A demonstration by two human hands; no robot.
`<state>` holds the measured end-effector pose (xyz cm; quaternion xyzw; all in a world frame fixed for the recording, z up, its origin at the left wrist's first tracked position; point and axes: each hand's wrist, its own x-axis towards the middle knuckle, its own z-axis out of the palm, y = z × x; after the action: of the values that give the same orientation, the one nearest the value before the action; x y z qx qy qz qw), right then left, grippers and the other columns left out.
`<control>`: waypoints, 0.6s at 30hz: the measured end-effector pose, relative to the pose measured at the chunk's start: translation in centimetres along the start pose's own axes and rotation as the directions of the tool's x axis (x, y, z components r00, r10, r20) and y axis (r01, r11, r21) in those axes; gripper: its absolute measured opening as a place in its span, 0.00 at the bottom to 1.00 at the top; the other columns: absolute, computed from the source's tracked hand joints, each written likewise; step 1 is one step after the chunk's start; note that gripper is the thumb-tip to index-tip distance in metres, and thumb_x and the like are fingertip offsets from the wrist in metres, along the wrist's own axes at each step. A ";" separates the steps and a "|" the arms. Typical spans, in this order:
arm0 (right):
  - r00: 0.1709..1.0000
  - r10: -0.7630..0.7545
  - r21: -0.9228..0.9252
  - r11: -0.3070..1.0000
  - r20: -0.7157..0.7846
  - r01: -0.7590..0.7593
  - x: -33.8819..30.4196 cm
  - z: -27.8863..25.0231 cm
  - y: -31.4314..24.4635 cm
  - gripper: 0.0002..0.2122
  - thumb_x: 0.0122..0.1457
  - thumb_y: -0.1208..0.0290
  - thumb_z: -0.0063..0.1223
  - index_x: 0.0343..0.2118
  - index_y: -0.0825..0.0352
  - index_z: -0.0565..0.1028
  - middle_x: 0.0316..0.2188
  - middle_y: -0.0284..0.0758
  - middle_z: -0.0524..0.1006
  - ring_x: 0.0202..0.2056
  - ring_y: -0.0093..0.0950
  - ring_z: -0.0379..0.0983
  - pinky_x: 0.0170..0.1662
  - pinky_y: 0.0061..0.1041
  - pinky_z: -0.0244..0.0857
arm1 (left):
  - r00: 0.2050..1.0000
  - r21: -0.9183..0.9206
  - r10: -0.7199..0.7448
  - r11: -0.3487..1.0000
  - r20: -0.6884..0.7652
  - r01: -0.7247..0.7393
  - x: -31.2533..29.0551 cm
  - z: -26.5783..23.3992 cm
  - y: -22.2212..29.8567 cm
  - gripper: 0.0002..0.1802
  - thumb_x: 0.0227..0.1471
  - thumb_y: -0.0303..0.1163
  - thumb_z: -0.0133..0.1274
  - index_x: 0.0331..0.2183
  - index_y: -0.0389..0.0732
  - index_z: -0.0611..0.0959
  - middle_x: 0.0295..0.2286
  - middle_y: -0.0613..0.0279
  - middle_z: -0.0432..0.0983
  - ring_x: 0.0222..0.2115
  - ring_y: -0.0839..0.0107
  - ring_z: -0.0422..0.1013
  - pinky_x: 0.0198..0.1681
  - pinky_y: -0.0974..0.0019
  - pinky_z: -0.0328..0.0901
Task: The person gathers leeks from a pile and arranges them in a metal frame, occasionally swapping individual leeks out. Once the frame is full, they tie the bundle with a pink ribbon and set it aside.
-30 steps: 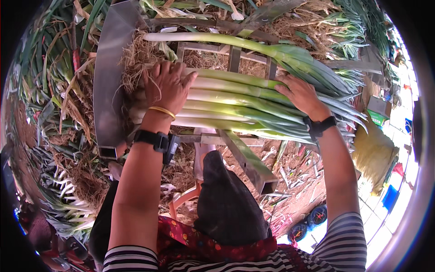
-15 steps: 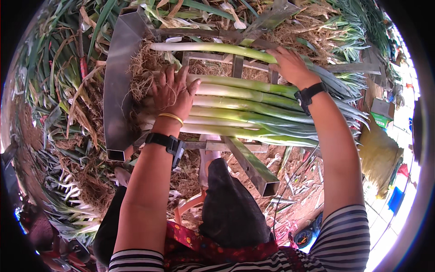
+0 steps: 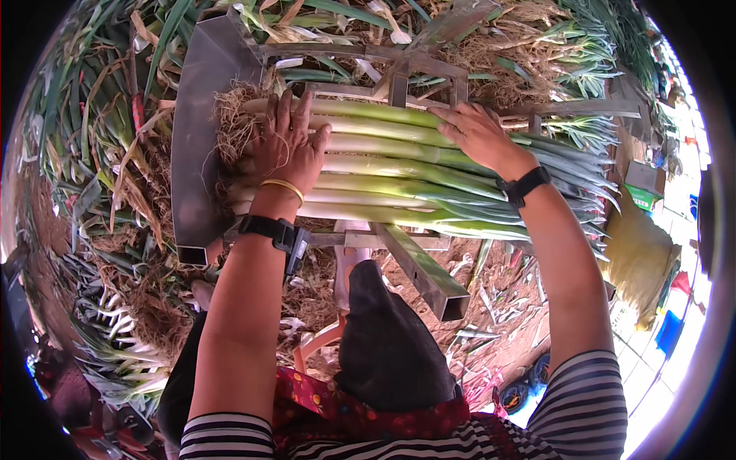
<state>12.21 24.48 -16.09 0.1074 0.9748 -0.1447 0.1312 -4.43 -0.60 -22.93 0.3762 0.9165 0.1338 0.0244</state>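
Your row of long leeks with white stems and green leaves [image 3: 387, 167] lies side by side, left to right, across a grey metal tube rack [image 3: 392, 55]. Your left hand [image 3: 290, 152] is spread wide, palm down, on the white stems near their left ends. Your right hand [image 3: 479, 136] lies farther right on the green lengths, its fingers extended and in a narrower spread, with the fingertips at the far edge of the row.

At the left, the tangled tan roots [image 3: 236, 130] sit just beside a tall, smooth grey metal end plate [image 3: 201, 142], which bounds that side; you cannot tell here whether all of them touch it. On the far side, a strip of gap runs between the farthest leek and the rack's far bar. On the near side, a square hollow metal tube [image 3: 423, 270] slants out toward you and to the right, its open end close to your dark-clothed knee [image 3: 389, 337]. At the right, the leaf tips overhang near a yellowish sack [image 3: 635, 257]. Loose leeks with drying leaves [image 3: 107, 100] crowd the room left of the plate.
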 end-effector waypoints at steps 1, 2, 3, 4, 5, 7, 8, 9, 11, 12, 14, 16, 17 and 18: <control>0.957 0.167 0.032 0.983 0.235 -0.179 -0.4 -1.0 -1.1 0.23 0.62 0.54 0.35 0.60 0.52 0.55 0.46 0.41 0.66 0.49 0.39 0.62 0.55 0.46 0.50 | 1.000 0.019 -0.001 1.000 0.024 0.001 -0.1 -0.2 0.0 0.34 0.52 0.52 0.42 0.58 0.55 0.57 0.59 0.61 0.50 0.60 0.58 0.44 0.58 0.43 0.42; 0.959 0.161 0.034 0.984 0.234 -0.173 -1.4 -0.7 -1.6 0.23 0.62 0.54 0.35 0.60 0.52 0.55 0.46 0.41 0.66 0.49 0.39 0.62 0.55 0.46 0.50 | 0.999 0.038 -0.003 0.999 0.042 0.001 -0.1 -0.5 -0.1 0.34 0.52 0.52 0.42 0.58 0.56 0.57 0.59 0.62 0.49 0.60 0.58 0.45 0.58 0.44 0.43; 0.978 0.125 -0.056 0.992 0.165 -0.117 -2.3 -0.3 -1.8 0.26 0.62 0.52 0.35 0.61 0.51 0.49 0.51 0.42 0.62 0.53 0.42 0.58 0.57 0.48 0.46 | 0.999 0.043 -0.010 0.999 0.038 0.008 0.1 -0.7 0.0 0.34 0.52 0.52 0.42 0.58 0.56 0.57 0.59 0.62 0.49 0.60 0.58 0.45 0.58 0.44 0.43; 0.992 0.076 -0.147 0.987 0.097 -0.061 -2.6 -0.2 -2.0 0.28 0.61 0.50 0.34 0.63 0.49 0.44 0.56 0.44 0.58 0.57 0.44 0.53 0.59 0.51 0.41 | 0.998 0.032 -0.009 0.999 0.061 0.007 0.4 -0.6 0.1 0.34 0.52 0.52 0.42 0.59 0.56 0.56 0.59 0.61 0.49 0.60 0.57 0.44 0.58 0.44 0.44; 0.925 0.220 -0.130 0.973 0.308 -0.188 -1.6 -1.6 -3.6 0.31 0.61 0.48 0.34 0.63 0.49 0.39 0.62 0.44 0.48 0.61 0.47 0.45 0.60 0.54 0.34 | 0.997 0.028 -0.012 1.000 0.082 0.010 0.4 -0.9 -0.1 0.34 0.53 0.52 0.41 0.59 0.57 0.55 0.59 0.61 0.48 0.60 0.56 0.43 0.58 0.44 0.46; 0.916 0.222 -0.118 0.974 0.333 -0.193 -0.7 -1.8 -4.9 0.31 0.61 0.48 0.34 0.63 0.49 0.40 0.61 0.44 0.49 0.61 0.46 0.46 0.60 0.54 0.36 | 0.991 0.040 -0.053 0.998 0.119 0.049 0.0 -1.3 -0.8 0.35 0.53 0.52 0.41 0.59 0.55 0.54 0.59 0.60 0.48 0.60 0.54 0.43 0.57 0.44 0.47; 0.895 0.241 -0.111 0.970 0.374 -0.215 -0.3 -1.2 -5.3 0.31 0.61 0.48 0.33 0.63 0.50 0.40 0.61 0.44 0.50 0.61 0.46 0.47 0.60 0.53 0.38 | 0.981 0.036 -0.086 0.996 0.174 0.080 -0.5 -1.7 -1.2 0.35 0.53 0.52 0.41 0.59 0.54 0.54 0.59 0.59 0.48 0.60 0.53 0.42 0.57 0.44 0.48; 0.940 0.182 -0.185 0.974 0.288 -0.132 -0.4 0.5 -4.2 0.31 0.60 0.50 0.36 0.62 0.54 0.44 0.60 0.45 0.52 0.59 0.45 0.50 0.59 0.51 0.42 | 0.974 0.009 -0.072 0.997 0.216 0.072 -1.3 -2.5 -1.0 0.35 0.52 0.51 0.42 0.59 0.52 0.55 0.59 0.57 0.48 0.60 0.51 0.42 0.56 0.44 0.50; 0.988 0.082 -0.313 0.949 0.128 -0.038 -1.6 3.4 -0.1 0.31 0.58 0.53 0.42 0.61 0.64 0.50 0.56 0.46 0.59 0.55 0.43 0.57 0.57 0.42 0.51 | 0.898 -0.040 0.121 0.993 0.423 -0.115 -3.7 -6.0 0.9 0.34 0.52 0.49 0.45 0.57 0.48 0.59 0.57 0.53 0.53 0.58 0.50 0.48 0.55 0.46 0.53; 0.992 0.040 -0.241 0.971 0.120 -0.010 -1.6 3.2 0.2 0.31 0.58 0.55 0.42 0.60 0.67 0.50 0.55 0.47 0.60 0.55 0.43 0.58 0.56 0.37 0.54 | 0.771 -0.083 0.271 0.958 0.576 -0.275 -4.9 -9.8 1.2 0.33 0.52 0.48 0.47 0.56 0.45 0.62 0.54 0.50 0.58 0.55 0.51 0.54 0.54 0.48 0.54; 0.981 0.100 -0.148 0.986 0.165 -0.076 -1.4 2.5 0.4 0.30 0.57 0.57 0.44 0.60 0.64 0.52 0.57 0.47 0.57 0.55 0.45 0.56 0.57 0.41 0.51 | 0.730 -0.605 0.450 0.794 0.514 -0.063 -8.4 -18.3 -0.4 0.30 0.51 0.44 0.49 0.53 0.42 0.67 0.47 0.47 0.68 0.48 0.53 0.65 0.52 0.54 0.58; 0.977 0.160 -0.234 0.964 0.140 -0.124 -1.3 2.0 -0.8 0.32 0.57 0.55 0.42 0.62 0.56 0.46 0.58 0.44 0.57 0.58 0.43 0.53 0.56 0.52 0.46 | 0.758 -0.692 0.460 0.722 0.463 -0.016 -13.0 -26.4 -4.2 0.26 0.52 0.42 0.50 0.51 0.42 0.69 0.41 0.45 0.72 0.43 0.54 0.70 0.50 0.58 0.60; 0.968 0.197 -0.281 0.948 0.155 -0.148 -1.2 2.0 -1.0 0.31 0.58 0.54 0.41 0.62 0.56 0.46 0.59 0.42 0.56 0.59 0.41 0.51 0.57 0.50 0.45 | 0.787 -0.668 0.375 0.741 0.490 0.062 -15.3 -29.4 -7.1 0.24 0.52 0.38 0.50 0.51 0.45 0.70 0.43 0.46 0.72 0.43 0.56 0.70 0.48 0.60 0.62; 0.972 0.201 -0.353 0.924 0.126 -0.145 -1.5 2.0 0.4 0.31 0.58 0.53 0.41 0.62 0.56 0.48 0.60 0.41 0.55 0.61 0.39 0.48 0.58 0.50 0.43 | 0.868 -0.572 0.137 0.798 0.478 0.189 -18.0 -31.3 -9.8 0.23 0.52 0.37 0.50 0.51 0.47 0.71 0.44 0.47 0.71 0.45 0.60 0.69 0.49 0.61 0.62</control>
<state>14.17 23.95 -17.59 0.1568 0.9581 0.0304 0.2379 -2.81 -26.94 3.63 0.3571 0.7932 0.3159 0.3789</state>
